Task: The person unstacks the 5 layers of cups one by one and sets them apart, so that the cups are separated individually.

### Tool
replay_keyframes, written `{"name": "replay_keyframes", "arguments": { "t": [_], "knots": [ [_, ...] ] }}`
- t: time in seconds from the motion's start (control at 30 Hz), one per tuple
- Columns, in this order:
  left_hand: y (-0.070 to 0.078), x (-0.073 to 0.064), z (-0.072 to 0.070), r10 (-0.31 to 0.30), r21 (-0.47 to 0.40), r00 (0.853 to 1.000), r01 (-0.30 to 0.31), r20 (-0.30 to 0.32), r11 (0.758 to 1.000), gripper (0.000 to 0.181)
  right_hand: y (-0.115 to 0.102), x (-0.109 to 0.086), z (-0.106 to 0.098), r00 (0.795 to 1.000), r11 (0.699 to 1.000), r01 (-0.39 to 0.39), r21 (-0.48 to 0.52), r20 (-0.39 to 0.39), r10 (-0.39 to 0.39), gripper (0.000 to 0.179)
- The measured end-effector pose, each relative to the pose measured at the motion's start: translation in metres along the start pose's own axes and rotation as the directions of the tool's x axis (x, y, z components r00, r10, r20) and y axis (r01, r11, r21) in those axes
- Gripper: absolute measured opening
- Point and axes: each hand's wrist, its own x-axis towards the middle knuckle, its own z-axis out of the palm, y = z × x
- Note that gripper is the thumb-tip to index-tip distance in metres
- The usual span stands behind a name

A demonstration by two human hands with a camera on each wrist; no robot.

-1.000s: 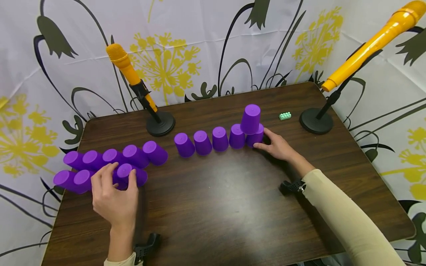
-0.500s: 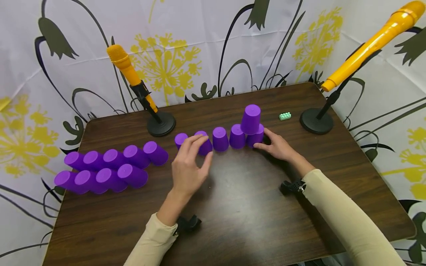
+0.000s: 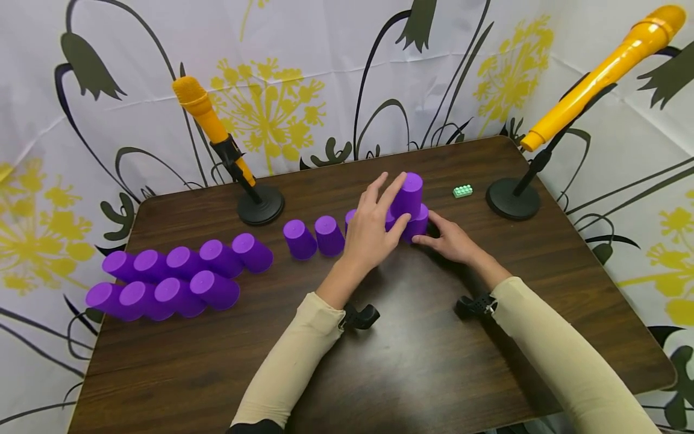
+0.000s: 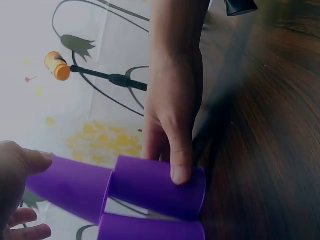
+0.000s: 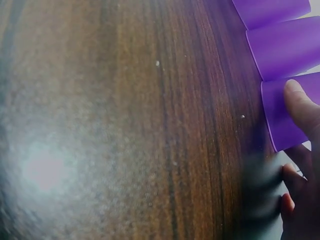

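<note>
Left hand has shifted rightward, fingers spread; upper cup stands just to its right, axis vertical. Right hand pinches lower end cup beneath, on worktop.

A: Text check, head view and both wrist views. Any lettering, label, brand, number or sign?
B: None legible in any of the three.
</note>
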Motion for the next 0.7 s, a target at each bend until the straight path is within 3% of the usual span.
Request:
{"name": "replay_keyframes", "arguments": {
  "t": [0.1, 0.4, 0.53, 0.7],
  "knots": [
    [0.0, 0.007, 0.008, 0.007, -0.014, 1.0, -0.007, 0.013, 1.0, 0.061, 0.0, 0.0, 0.0, 1.0, 1.0, 0.004, 0.006, -0.001, -0.004, 0.075],
    [-0.008, 0.016, 0.019, 0.045, -0.107, 0.997, -0.051, -0.056, 0.993, 0.045, 0.001, 0.0, -0.001, 1.0, 1.0, -0.002, 0.004, -0.005, 0.002, 0.075],
    [-0.008, 0.011, 0.009, 0.054, -0.123, 0.993, -0.067, -0.106, 0.99, 0.044, 0.001, 0.0, 0.0, 1.0, 1.0, 0.0, 0.014, -0.005, 0.0, 0.073],
    [-0.008, -0.009, -0.022, 0.064, -0.13, 0.979, -0.09, -0.191, 0.988, 0.043, 0.001, -0.001, 0.001, 1.0, 1.0, -0.004, 0.015, -0.005, 0.004, 0.072]
  ]
}}
